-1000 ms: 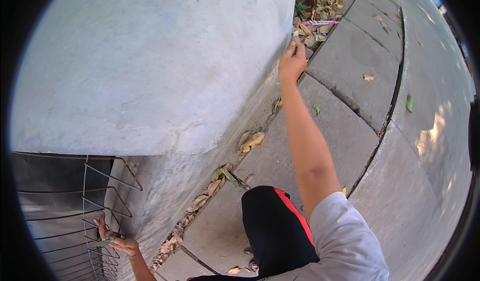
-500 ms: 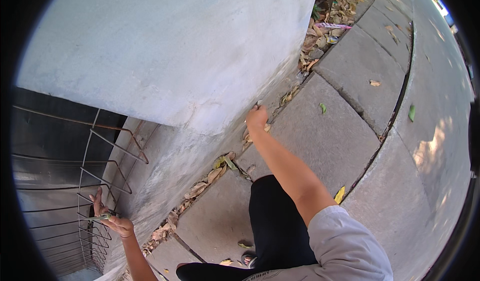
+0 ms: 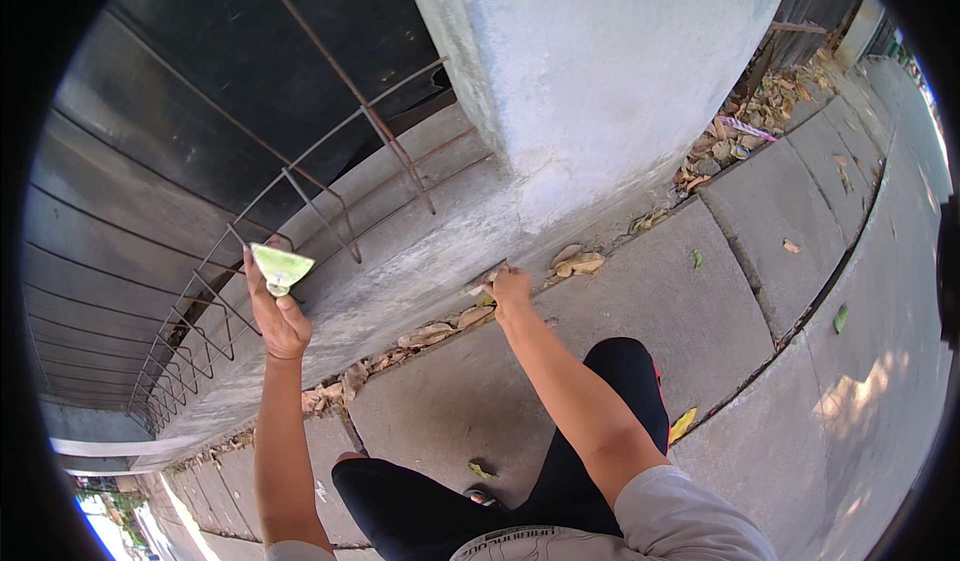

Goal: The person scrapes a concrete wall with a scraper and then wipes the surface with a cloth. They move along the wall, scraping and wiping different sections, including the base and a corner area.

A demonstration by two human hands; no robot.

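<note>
My left hand (image 3: pixel 280 319) is raised beside the wire grille (image 3: pixel 205 306), its fingers closed round a putty knife (image 3: pixel 281 264). The triangular face of the blade shows pale green and smeared, and most of the handle is hidden in the grip. Low at the foot of the painted wall (image 3: pixel 610 91), my right hand (image 3: pixel 512 288) is closed round a thin flat tool (image 3: pixel 480 288). Its pale end touches or nearly touches the wall base; my fingers cover the rest, so its exact kind is unclear.
Dry leaves (image 3: pixel 425 335) line the joint between wall and paving slabs (image 3: pixel 640 291). Bent wire ends (image 3: pixel 415 176) jut from the grille near the wall corner. My knees in black trousers (image 3: pixel 610 401) are close below. A pink-and-white strip (image 3: pixel 748 129) lies among leaves farther off.
My view has swung left, showing more of the grille. The left hand has turned the putty knife from edge-on to face-on. My right hand has moved back along the wall base toward me.
</note>
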